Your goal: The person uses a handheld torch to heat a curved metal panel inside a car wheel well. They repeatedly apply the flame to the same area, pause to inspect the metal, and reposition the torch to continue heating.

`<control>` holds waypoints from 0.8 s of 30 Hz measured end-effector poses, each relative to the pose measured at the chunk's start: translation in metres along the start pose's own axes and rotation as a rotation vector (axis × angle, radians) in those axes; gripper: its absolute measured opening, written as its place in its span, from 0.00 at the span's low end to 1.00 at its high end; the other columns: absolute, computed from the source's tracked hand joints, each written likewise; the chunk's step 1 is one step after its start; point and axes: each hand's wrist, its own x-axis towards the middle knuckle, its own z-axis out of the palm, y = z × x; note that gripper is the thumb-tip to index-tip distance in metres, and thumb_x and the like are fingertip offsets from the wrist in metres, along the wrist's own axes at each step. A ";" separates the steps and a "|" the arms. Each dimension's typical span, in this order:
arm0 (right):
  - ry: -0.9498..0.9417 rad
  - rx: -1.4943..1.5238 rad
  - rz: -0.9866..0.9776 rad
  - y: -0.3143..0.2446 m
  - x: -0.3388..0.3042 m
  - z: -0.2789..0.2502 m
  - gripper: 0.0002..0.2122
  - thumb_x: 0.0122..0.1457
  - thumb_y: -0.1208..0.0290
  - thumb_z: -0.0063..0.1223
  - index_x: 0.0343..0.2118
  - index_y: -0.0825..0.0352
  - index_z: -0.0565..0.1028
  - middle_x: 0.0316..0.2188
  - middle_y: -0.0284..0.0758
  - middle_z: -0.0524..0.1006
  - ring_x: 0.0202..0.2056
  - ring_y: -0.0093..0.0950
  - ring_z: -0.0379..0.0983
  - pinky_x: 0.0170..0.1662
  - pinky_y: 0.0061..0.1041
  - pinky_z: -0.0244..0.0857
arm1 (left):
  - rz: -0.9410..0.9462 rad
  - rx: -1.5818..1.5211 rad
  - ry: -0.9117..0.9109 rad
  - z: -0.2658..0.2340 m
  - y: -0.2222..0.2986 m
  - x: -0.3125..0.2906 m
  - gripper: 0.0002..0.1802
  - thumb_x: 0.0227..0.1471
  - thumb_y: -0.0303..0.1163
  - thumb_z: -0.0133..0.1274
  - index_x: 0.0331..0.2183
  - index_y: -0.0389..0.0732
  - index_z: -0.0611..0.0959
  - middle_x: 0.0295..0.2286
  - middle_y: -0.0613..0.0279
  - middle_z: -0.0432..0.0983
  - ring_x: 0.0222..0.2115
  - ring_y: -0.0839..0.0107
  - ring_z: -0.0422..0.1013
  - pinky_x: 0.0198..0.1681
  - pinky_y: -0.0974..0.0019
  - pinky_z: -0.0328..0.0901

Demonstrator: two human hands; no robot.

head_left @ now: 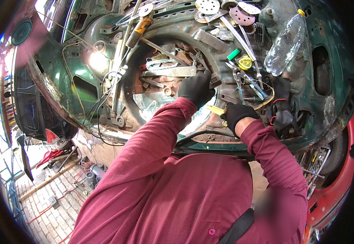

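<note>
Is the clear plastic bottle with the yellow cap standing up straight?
No, the clear plastic bottle with the yellow cap lies tilted on its side on the green car body.

A clear plastic bottle (284,44) lies near round sanding discs (242,15) and a green marker (233,54).

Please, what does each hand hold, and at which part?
The right hand grips a yellow-handled tool by its handle. The left hand rests on metal parts; whether it holds anything cannot be told.

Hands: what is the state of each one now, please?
Left hand: gloved, resting on metal parts; grip cannot be told.
Right hand: gloved, closed on yellow-handled tool.
</note>
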 end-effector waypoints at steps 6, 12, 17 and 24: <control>-0.015 -0.021 -0.002 0.000 -0.002 -0.004 0.18 0.69 0.54 0.58 0.49 0.62 0.86 0.48 0.45 0.87 0.49 0.44 0.86 0.49 0.43 0.80 | 0.004 -0.005 0.000 0.001 -0.003 -0.001 0.28 0.50 0.44 0.67 0.48 0.42 0.78 0.38 0.43 0.83 0.37 0.40 0.82 0.41 0.42 0.76; -0.031 0.003 -0.004 0.000 -0.009 -0.009 0.18 0.69 0.54 0.58 0.50 0.62 0.86 0.49 0.45 0.86 0.50 0.45 0.85 0.51 0.44 0.79 | 0.007 0.003 0.001 0.004 0.000 0.001 0.27 0.50 0.44 0.67 0.48 0.42 0.78 0.37 0.43 0.84 0.37 0.41 0.82 0.41 0.42 0.76; -0.048 -0.006 0.022 -0.001 -0.013 -0.015 0.17 0.69 0.56 0.57 0.51 0.62 0.85 0.50 0.45 0.86 0.51 0.45 0.85 0.52 0.44 0.78 | 0.008 -0.004 0.007 0.005 -0.001 0.001 0.28 0.50 0.44 0.67 0.48 0.42 0.78 0.37 0.44 0.84 0.37 0.41 0.82 0.41 0.42 0.76; -0.022 -0.001 0.050 0.003 -0.008 -0.014 0.17 0.70 0.57 0.55 0.53 0.63 0.81 0.49 0.46 0.86 0.50 0.46 0.85 0.51 0.45 0.78 | 0.009 -0.002 0.018 0.006 -0.001 0.001 0.27 0.49 0.43 0.66 0.48 0.42 0.78 0.37 0.43 0.84 0.36 0.41 0.83 0.40 0.42 0.77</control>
